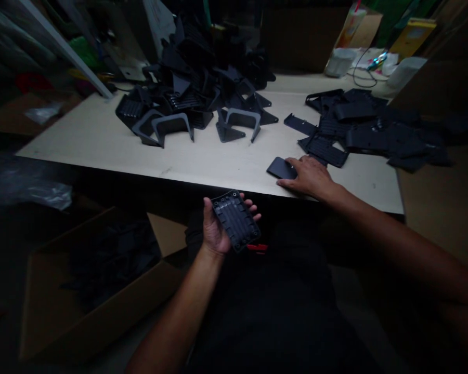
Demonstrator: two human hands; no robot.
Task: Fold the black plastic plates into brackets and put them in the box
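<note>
Because the left hand (pixel 217 239) lies palm up beneath a ribbed black panel (pixel 237 221), I get a plain view from my remote seat of its inner face and the little round holes near its corners. The thumb stands along one edge and the fingertips show past the other, a hold that, I judge, keeps that face uncovered.

The right hand (pixel 314 177) is at the front of the tabletop (pixel 203 166), thumb and fingers about a smooth dark piece (pixel 280 168) lying flat there; I cannot tell whether they pinch it. That spot by the edge seems to suit a short reach.

Just beyond, a pile of dark parts (pixel 362 127) crowds the right end, while a heap of brackets (pixel 183 98) fills the back left (the nearest stand like small arches); I expect both would hinder a wide sweep. Low on the left, an open cardboard box (pixel 134 300) holds more dark pieces, one flap (pixel 166 234) jutting toward the lap (pixel 281 301).
</note>
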